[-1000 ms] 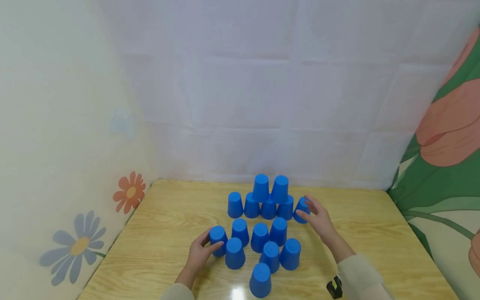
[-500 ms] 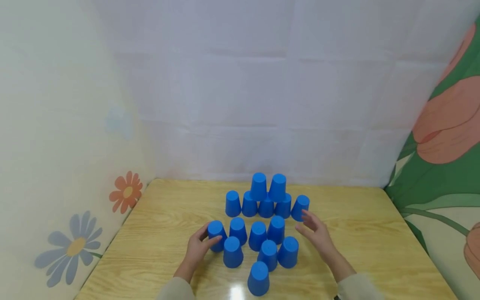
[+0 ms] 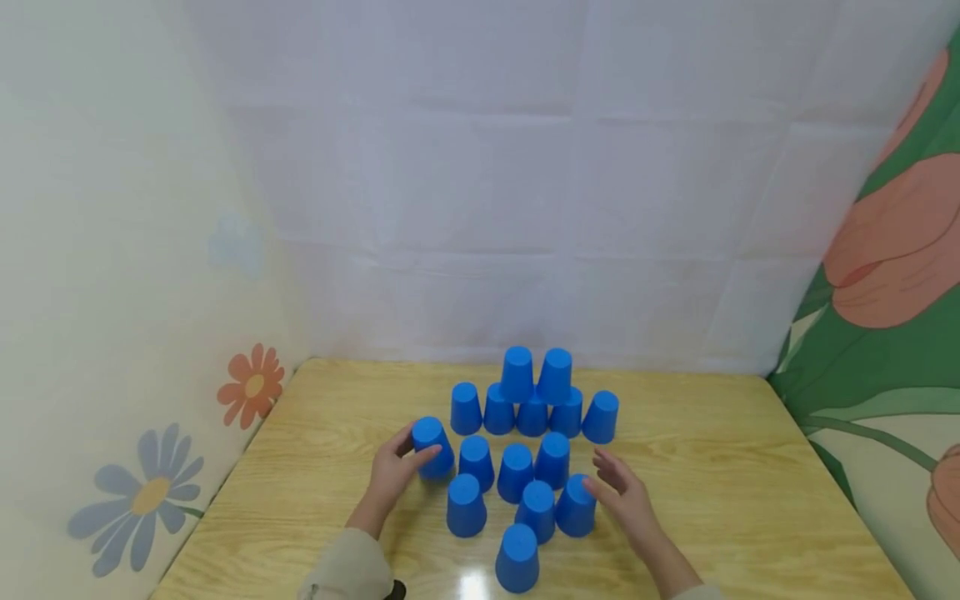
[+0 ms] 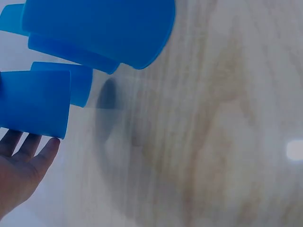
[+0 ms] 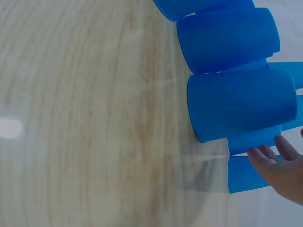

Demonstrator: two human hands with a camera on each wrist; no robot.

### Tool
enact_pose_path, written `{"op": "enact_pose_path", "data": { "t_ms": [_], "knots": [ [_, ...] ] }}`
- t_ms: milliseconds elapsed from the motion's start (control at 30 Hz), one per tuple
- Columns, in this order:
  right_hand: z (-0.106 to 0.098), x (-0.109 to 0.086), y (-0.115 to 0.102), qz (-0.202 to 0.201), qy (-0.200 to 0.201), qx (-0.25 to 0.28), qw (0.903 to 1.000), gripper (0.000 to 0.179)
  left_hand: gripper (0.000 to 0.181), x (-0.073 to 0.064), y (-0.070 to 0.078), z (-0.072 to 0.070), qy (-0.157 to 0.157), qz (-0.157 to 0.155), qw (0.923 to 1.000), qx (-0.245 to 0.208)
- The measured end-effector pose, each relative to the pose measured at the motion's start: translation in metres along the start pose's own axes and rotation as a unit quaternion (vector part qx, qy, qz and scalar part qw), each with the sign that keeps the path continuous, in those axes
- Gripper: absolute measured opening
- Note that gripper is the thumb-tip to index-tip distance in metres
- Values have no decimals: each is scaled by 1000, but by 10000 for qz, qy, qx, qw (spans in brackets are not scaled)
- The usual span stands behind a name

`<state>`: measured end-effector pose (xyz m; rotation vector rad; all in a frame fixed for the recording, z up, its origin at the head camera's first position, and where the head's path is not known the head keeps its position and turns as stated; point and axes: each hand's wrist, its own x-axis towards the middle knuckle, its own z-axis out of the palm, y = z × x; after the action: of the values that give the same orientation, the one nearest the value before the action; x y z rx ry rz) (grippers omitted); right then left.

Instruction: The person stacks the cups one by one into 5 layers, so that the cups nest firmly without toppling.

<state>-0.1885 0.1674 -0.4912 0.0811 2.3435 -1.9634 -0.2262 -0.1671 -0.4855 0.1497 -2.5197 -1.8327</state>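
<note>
In the head view my left hand [image 3: 392, 475] grips an upside-down blue plastic cup [image 3: 432, 448], slightly tilted and raised off the table. The left wrist view shows that held cup [image 4: 33, 101] with fingers along its side. My right hand [image 3: 626, 502] holds nothing; its fingers are spread, just right of another upside-down cup [image 3: 574, 508]. Whether the thumb touches that cup I cannot tell. Nearby, several more cups stand upside down, among them a middle cup [image 3: 515, 473] and the frontmost cup [image 3: 517, 558].
At the back, a row of upside-down cups carries two cups on top, an upper left cup [image 3: 517, 375] and an upper right cup [image 3: 555, 377]. The row's right end cup [image 3: 601, 417] stands slightly apart. Beyond the wooden table [image 3: 750, 500] hangs a white cloth [image 3: 480, 208].
My left hand has lifted its cup and moved it slightly away from me. My right hand has left the back row's right end cup and come nearer, beside the front right cup.
</note>
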Motion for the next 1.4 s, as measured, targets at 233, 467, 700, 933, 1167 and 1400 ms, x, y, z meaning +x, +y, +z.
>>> {"op": "enact_pose_path", "data": {
  "t_ms": [233, 467, 700, 933, 1167, 1400],
  "knots": [
    [1, -7, 2, 114, -132, -69, 9998, 65, 63, 9, 14, -4, -34, 144, 9999, 63],
    [3, -8, 12, 188, -333, 107, 9992, 70, 64, 21, 29, -3, -79, 289, 9995, 100],
    [10, -10, 16, 320, -456, -101, 9984, 75, 62, 35, 45, -3, -152, 489, 9985, 210],
    [17, -11, 22, 269, -359, -68, 9990, 74, 62, 46, 60, 4, -91, 663, 9974, 268],
    [22, -10, 27, 268, -89, -78, 9996, 72, 61, 50, 70, 18, -46, 719, 9973, 108],
    [22, -10, 29, 186, -33, -55, 9998, 68, 60, 57, 76, 26, -83, 574, 9983, 105]
  ]
}}
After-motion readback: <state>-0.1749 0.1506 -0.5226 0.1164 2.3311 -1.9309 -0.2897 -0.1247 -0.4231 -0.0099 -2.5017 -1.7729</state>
